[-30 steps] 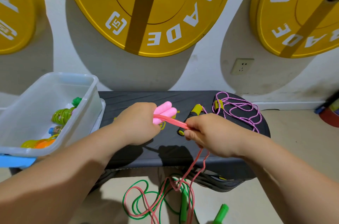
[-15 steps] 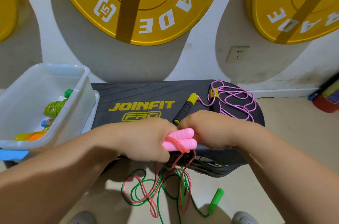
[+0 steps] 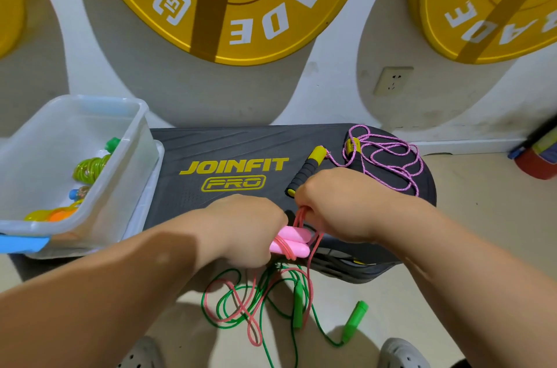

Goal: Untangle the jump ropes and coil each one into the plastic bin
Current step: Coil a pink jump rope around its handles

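Our left hand (image 3: 241, 229) is closed around the two pink handles (image 3: 294, 242). It holds them side by side at the front edge of the black step platform (image 3: 217, 141). Their long axis runs left to right, with the free ends pointing at our right hand (image 3: 340, 205). That hand sits just beside them, slightly farther back, with its fingers curled round strands of the pink cord (image 3: 298, 217) rising from the handles. One turn already crosses them. The rest drops past the front edge to the floor, where it lies crossed with the green rope (image 3: 354, 320). We judge the next wrap must run across the handles' axis, and the right hand is nearer to lead it. The plastic bin (image 3: 126, 180) stands at the platform's left end.
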